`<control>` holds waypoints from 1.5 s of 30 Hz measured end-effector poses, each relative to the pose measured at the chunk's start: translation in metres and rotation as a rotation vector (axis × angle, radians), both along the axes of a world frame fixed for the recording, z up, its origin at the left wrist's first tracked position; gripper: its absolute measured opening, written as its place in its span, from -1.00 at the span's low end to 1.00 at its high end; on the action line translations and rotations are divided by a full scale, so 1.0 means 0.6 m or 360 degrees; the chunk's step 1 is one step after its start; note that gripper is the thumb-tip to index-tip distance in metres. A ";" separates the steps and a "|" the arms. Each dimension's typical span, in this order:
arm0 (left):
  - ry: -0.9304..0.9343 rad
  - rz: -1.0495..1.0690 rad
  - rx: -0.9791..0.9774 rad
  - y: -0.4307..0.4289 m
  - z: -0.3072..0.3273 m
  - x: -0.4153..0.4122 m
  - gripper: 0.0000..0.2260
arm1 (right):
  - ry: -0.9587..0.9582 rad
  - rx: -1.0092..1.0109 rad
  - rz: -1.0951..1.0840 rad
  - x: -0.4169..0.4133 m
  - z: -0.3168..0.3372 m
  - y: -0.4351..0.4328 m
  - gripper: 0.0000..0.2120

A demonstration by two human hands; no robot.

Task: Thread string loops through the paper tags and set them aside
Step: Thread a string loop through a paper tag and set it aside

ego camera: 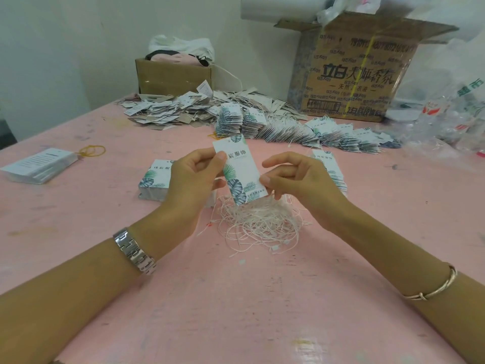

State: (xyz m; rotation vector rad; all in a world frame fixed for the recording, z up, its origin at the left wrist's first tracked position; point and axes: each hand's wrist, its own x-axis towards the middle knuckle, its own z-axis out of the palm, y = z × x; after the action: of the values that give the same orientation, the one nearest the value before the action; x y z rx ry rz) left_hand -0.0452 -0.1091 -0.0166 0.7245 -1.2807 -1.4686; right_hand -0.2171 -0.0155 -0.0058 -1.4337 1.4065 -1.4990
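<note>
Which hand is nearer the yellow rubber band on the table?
Left. The left hand lies right of the yellow rubber band, gripping the paper tag; the right hand is farther right, across the tag.

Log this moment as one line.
left hand: holds leaf-print tag upright | right hand: pinches tag's lower right edge | string pile: on pink table, below hands

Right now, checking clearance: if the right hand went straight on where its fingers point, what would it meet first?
The paper tag held by the left hand; the right hand appears to touch its edge.
</note>
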 end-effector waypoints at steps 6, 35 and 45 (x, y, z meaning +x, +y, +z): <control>-0.0101 -0.0031 -0.0122 0.003 -0.003 0.000 -0.86 | 0.0128 -0.0114 -0.0087 -0.020 0.010 -0.002 -0.84; -0.0280 -0.0126 -0.0377 0.012 -0.015 -0.005 -0.93 | 0.0259 0.0031 -0.1207 -0.280 -0.045 -0.013 -0.84; -0.0300 -0.0152 -0.0389 0.015 -0.016 -0.004 -0.96 | 0.0610 0.0048 -0.1289 -0.270 -0.044 -0.007 -0.91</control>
State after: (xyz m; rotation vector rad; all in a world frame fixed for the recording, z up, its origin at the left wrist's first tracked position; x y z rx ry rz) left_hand -0.0477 -0.1000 -0.0264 0.6576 -1.6267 -1.3119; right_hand -0.3791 -0.0200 -0.0325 -1.2242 2.4356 -1.6865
